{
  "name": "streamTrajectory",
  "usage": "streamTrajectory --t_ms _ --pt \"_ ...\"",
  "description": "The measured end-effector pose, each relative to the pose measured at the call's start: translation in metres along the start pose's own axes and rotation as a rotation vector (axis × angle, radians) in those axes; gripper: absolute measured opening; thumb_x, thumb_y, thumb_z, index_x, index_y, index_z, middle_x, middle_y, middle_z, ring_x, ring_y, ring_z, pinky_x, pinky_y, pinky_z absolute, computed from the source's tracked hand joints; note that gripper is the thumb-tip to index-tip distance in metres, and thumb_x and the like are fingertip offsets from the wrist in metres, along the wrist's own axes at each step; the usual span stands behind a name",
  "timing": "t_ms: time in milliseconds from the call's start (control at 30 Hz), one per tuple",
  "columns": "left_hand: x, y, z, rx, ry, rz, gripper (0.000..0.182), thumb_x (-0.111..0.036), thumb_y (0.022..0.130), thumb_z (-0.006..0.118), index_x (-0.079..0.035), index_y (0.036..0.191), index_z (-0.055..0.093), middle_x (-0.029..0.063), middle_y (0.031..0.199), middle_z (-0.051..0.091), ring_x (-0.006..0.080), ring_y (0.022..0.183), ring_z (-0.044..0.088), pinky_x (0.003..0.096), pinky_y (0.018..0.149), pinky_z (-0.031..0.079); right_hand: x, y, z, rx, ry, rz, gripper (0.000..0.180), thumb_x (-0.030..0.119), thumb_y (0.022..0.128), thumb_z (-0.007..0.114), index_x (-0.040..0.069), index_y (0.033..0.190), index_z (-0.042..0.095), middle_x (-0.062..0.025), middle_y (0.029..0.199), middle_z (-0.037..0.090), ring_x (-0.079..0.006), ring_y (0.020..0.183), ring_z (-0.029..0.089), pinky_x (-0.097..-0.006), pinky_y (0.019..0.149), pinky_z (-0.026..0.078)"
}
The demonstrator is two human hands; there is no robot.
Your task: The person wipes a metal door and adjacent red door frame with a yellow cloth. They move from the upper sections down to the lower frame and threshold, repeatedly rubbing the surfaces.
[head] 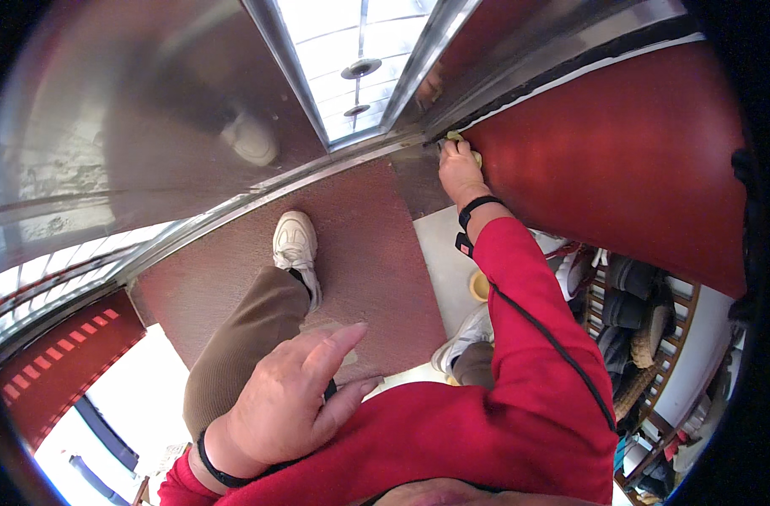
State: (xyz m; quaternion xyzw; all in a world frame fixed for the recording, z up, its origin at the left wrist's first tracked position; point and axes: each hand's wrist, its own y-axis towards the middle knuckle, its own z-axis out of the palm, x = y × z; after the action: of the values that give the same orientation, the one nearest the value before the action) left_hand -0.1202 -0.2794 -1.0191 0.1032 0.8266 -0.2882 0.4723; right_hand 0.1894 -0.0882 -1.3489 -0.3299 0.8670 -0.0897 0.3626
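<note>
My right hand [459, 166], at the end of a red sleeve with a black wristband, presses a yellowish cloth [454, 136] into the low corner where the red panel [600, 152] meets the metal door frame [375, 147]. Its fingertips are partly turned away from view. In front of my body, my left hand [290, 386] hovers above my bent leg, holding nothing, with the thumb apart from the fingers. A shiny metal door [189, 107] with a barred glass pane [361, 88] stands ahead.
A dark red mat [359, 246] lies on the floor under my white shoe [294, 243]. To the right, a slatted wooden rack [683, 316] holds several shoes. A small yellow round object [479, 286] sits on the pale floor near my other shoe [464, 338].
</note>
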Motion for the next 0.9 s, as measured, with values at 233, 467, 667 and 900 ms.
streamTrajectory --t_ms 233,467,667,900 --pt "-0.002 -0.007 0.003 0.012 -0.081 0.131 0.05 -0.016 0.089 0.075 0.002 0.132 0.056 0.0217 0.115 0.067 0.0384 0.103 0.067 0.0415 0.087 0.053 -0.001 -0.039 -0.003 0.148 -0.095 -0.116 0.032 0.021 0.091 0.057 0.014 0.113 0.078 0.0014 0.119 0.068 -0.0225 0.124 0.048 -0.0443 0.097 0.034" --pt "-0.012 -0.027 0.032 0.051 -0.144 0.358 0.046 -0.025 0.093 0.068 0.003 0.128 0.056 0.024 0.11 0.067 0.0418 0.102 0.065 0.0464 0.088 0.053 -0.099 -0.128 -0.134 -0.124 -0.06 0.177 0.025 0.016 0.087 0.058 0.011 0.102 0.077 -0.0051 0.119 0.069 -0.0213 0.116 0.056 -0.0416 0.088 0.04" --pt "-0.01 -0.041 0.042 0.072 -0.089 0.412 0.047 -0.027 0.094 0.066 0.002 0.13 0.055 0.0244 0.11 0.067 0.0427 0.103 0.064 0.0485 0.089 0.052 -0.173 -0.156 -0.211 -0.448 -0.086 0.343 0.026 0.019 0.087 0.058 0.01 0.104 0.075 -0.0015 0.132 0.064 -0.0199 0.116 0.054 -0.0428 0.09 0.039" --pt "-0.011 -0.027 0.019 0.096 -0.093 0.287 0.049 -0.025 0.093 0.069 0.0 0.133 0.054 0.0229 0.107 0.067 0.0416 0.097 0.065 0.0466 0.084 0.053 -0.068 -0.092 -0.086 -0.068 -0.02 0.189 0.03 0.021 0.093 0.053 0.014 0.112 0.075 -0.0015 0.128 0.063 -0.0213 0.116 0.052 -0.0431 0.09 0.037"
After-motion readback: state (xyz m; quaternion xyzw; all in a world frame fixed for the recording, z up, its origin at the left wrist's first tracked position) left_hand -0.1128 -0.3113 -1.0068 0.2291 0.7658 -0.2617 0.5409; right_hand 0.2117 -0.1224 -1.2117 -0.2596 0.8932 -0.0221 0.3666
